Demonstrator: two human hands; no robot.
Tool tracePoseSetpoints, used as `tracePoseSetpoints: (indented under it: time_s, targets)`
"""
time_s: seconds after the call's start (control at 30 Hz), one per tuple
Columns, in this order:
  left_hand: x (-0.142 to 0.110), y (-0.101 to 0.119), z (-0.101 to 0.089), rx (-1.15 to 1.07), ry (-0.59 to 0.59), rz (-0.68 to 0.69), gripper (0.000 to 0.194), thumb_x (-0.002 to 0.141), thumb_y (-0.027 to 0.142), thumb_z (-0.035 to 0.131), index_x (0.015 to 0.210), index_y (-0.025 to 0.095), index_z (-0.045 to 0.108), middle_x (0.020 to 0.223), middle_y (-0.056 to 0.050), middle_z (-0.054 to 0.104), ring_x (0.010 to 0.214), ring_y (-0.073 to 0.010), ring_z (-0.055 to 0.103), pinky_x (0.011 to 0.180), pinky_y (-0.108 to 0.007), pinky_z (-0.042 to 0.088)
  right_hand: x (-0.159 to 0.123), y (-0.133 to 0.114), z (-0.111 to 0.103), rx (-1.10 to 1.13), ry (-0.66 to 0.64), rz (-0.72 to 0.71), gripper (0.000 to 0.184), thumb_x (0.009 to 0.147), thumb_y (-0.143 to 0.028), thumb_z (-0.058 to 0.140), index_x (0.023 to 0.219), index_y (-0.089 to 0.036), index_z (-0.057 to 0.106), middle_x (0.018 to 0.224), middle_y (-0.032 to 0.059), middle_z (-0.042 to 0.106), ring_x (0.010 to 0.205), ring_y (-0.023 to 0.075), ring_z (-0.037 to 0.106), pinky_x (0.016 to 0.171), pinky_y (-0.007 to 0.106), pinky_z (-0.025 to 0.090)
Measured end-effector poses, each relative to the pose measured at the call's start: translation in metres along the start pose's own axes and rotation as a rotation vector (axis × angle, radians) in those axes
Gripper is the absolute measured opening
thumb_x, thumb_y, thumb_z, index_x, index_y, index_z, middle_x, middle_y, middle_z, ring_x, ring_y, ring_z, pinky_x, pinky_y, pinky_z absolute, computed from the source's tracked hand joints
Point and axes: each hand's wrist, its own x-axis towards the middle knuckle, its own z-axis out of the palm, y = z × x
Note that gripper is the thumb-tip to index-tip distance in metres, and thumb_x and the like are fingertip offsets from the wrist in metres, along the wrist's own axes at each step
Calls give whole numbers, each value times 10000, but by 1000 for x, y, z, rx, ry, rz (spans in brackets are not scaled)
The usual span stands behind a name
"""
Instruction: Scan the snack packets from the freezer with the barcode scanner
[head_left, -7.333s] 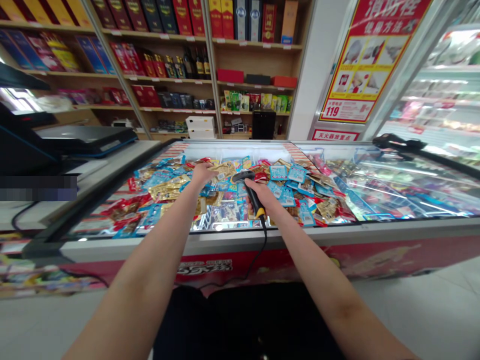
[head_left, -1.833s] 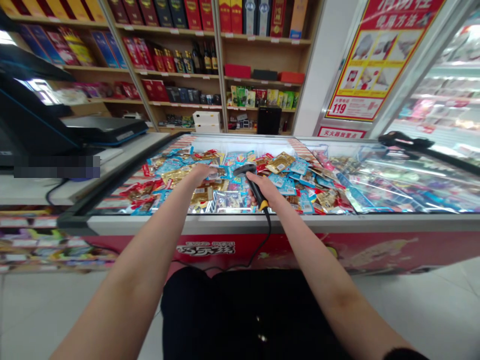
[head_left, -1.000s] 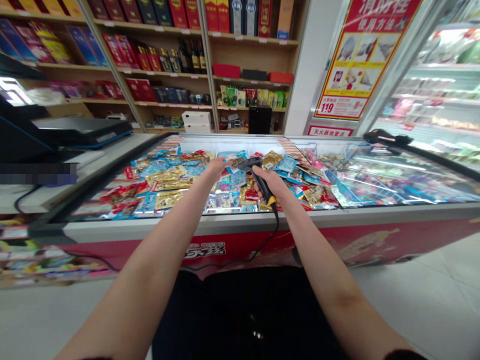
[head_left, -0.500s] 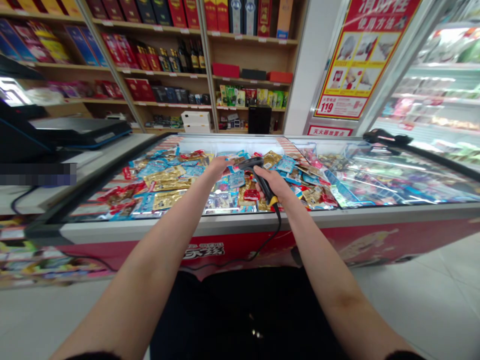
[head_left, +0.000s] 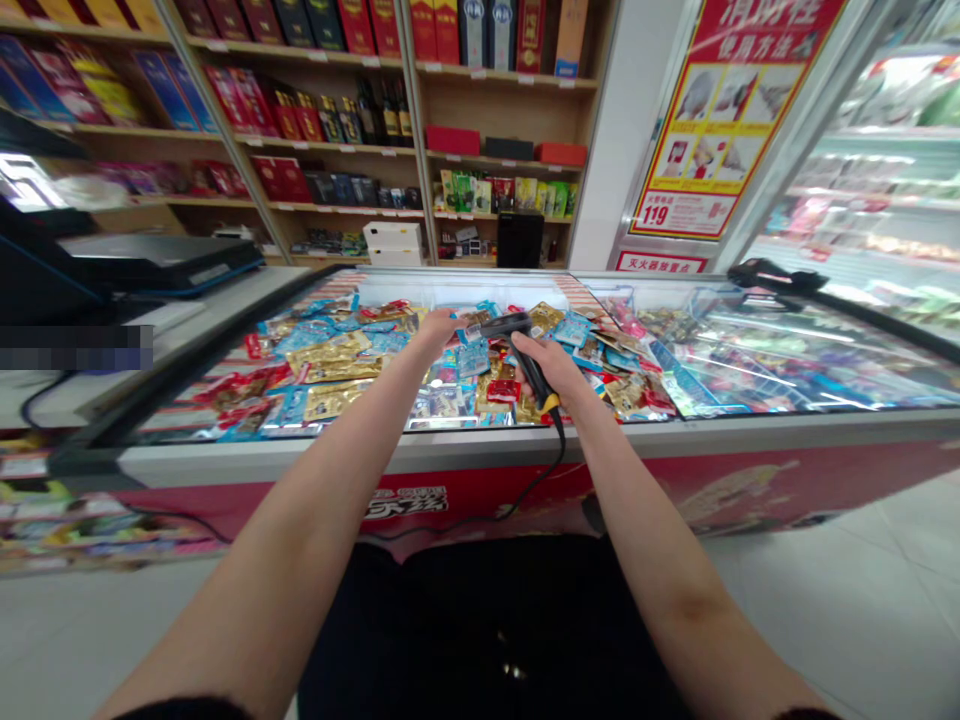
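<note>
My right hand [head_left: 550, 366] is closed around the handle of a black barcode scanner [head_left: 534, 375] with a yellow band at its base. A black cable runs down from the handle. The scanner's head points left, towards my left hand [head_left: 439, 328]. Those left fingers pinch a small snack packet [head_left: 469, 330], blue and light in colour; the hand covers part of it. Beneath both hands lie many snack packets [head_left: 337, 360] in gold, blue and red, spread over the glass top of a chest freezer [head_left: 315, 458].
At the left stands a counter [head_left: 45, 400] with a flat black device [head_left: 165, 262] on it. Shelves [head_left: 322, 145] of boxes and bottles line the back wall. A black object [head_left: 776, 280] lies on the freezer's far right side. Lit refrigerated shelves [head_left: 885, 200] stand at right.
The scanner and my right hand have shifted very slightly to the right. My left hand keeps its grip on the packet, turned a little so more of its blue shows.
</note>
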Motion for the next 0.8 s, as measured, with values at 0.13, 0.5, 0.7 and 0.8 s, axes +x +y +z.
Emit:
tracePoseSetpoints:
  time_s: [0.13, 0.5, 0.7, 0.8]
  targets:
    - [3, -2, 3, -126, -42, -61, 167, 782, 59, 693, 878, 184, 637, 733, 21, 655, 676, -113, 655, 829, -290, 584, 1, 0, 1, -10, -1, -10, 385, 972, -529, 705, 834, -185, 600, 502, -27, 622, 325, 115, 542, 309, 201, 439]
    - [7, 0, 12, -198, -32, -57, 184, 723, 34, 726, 806, 165, 627, 680, 32, 637, 686, -128, 664, 809, -297, 587, 2, 3, -5, 42, 54, 13, 363, 992, -522, 682, 868, -193, 591, 511, -34, 624, 334, 112, 547, 321, 194, 434]
    - [19, 2, 28, -307, -6, -34, 204, 734, 11, 720, 799, 163, 600, 682, 22, 632, 706, -135, 689, 824, -312, 605, 2, 1, -27, 113, 144, 23, 362, 984, -539, 690, 901, -198, 603, 521, -37, 619, 347, 119, 551, 331, 207, 454]
    - [25, 6, 44, -372, 1, 16, 177, 758, 32, 696, 871, 152, 632, 735, -3, 674, 732, -142, 706, 858, -329, 612, 3, 1, -38, 138, 173, 14, 392, 957, -574, 710, 914, -198, 609, 530, -32, 624, 352, 126, 550, 325, 220, 459]
